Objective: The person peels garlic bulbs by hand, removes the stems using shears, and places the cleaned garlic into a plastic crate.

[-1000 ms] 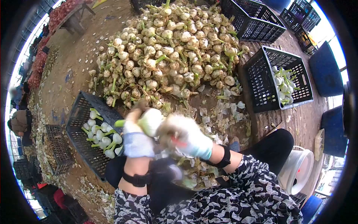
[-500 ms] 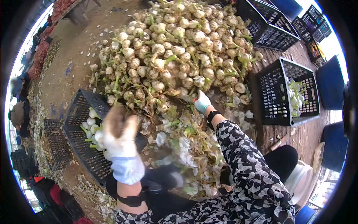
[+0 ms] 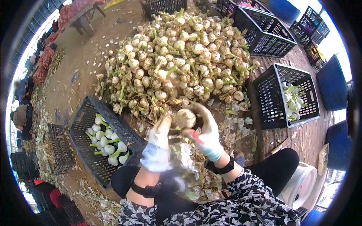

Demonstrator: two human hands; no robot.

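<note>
My right hand point(image 3: 205, 132), gloved with red on a finger, is closed round an unpeeled bulb point(image 3: 185, 118) in front of my body. Beside it on the left, my left hand point(image 3: 158, 139) wears a white glove with a blue cuff; its fingers are raised near the bulb, and motion blur hides what they grip. A large heap of dirty bulbs with stalks point(image 3: 181, 56) lies just beyond both hands. Clean white bulbs point(image 3: 107, 141) with green stems lie in the black crate point(image 3: 86, 150) at the left. Loose peelings point(image 3: 188, 162) lie beneath my hands.
Another black crate point(image 3: 266, 98) with white bulbs point(image 3: 293, 101) stands at the right. Further black crates point(image 3: 264, 41) and blue tubs point(image 3: 332, 83) are behind it. A white bucket point(image 3: 301, 184) stands by my right knee. At the far left a person point(image 3: 22, 116) is partly visible.
My left hand has moved from above the left crate to the middle. My right hand has come back from the heap's edge with a bulb. The view has shifted slightly.
</note>
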